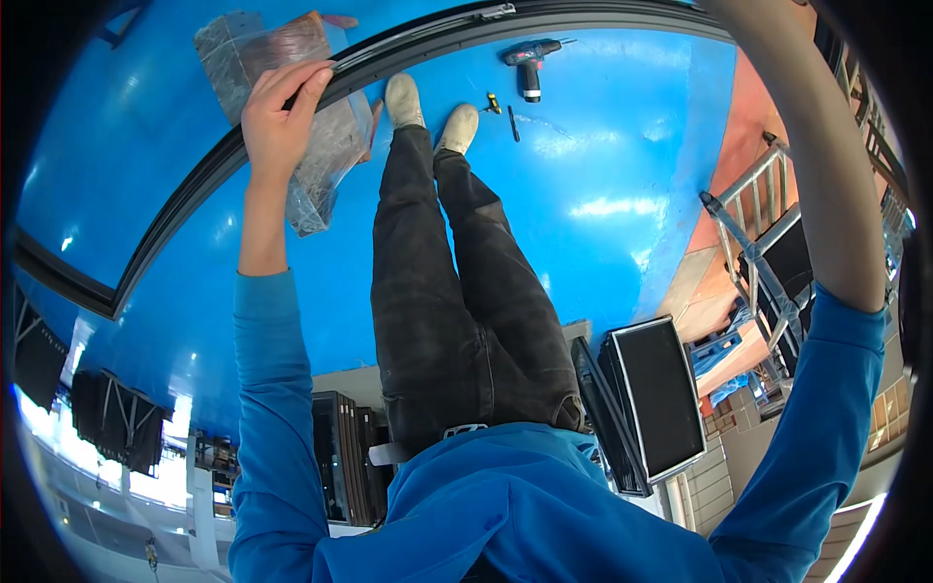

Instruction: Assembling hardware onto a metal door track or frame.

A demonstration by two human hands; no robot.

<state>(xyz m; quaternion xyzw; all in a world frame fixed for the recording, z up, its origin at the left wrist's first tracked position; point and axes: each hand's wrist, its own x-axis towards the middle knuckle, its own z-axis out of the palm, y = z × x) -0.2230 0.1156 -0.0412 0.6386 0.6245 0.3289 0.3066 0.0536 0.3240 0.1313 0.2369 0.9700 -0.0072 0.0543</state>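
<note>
1. Frame (pixel 428 44) first: long, black, metal-looking, with grooves running along it. It sweeps from a corner at 9 o'clock up through 11 and 12 and on toward 1, looking pretty bent thanks to the fisheye.
2. Left hand (pixel 282 117) is between 10 and 11 o'clock, mostly closed, fingers curled over the frame and thumb pressed in close. So yeah, it's got hold of it.
3. Right hand is past the top edge around 1 o'clock. Bare right forearm (pixel 831 155) shows at 2, but honestly can't tell how open that hand is or what it's holding.
4. On the shiny blue floor (pixel 622 136), just after 12: black-and-grey cordless drill (pixel 528 73) with red bits, lying down, nose toward 3 o'clock.
5. Near the drill, at 12: small yellow-and-black tool (pixel 493 103), and just beside that a thin black stick-shaped thing (pixel 514 123).
6. Clear-plastic-wrapped bundle (pixel 228 73) sits past the left hand at 10 to 11, partly behind the frame.
7. Pale shoes (pixel 403 102) are just inside the frame, near 12.
8. Black rectangular panel with a silver rim (pixel 653 398) stands at 4, silvery metal rack (pixel 753 228) near 3, dark upright panels (pixel 340 457) at 7.
</note>
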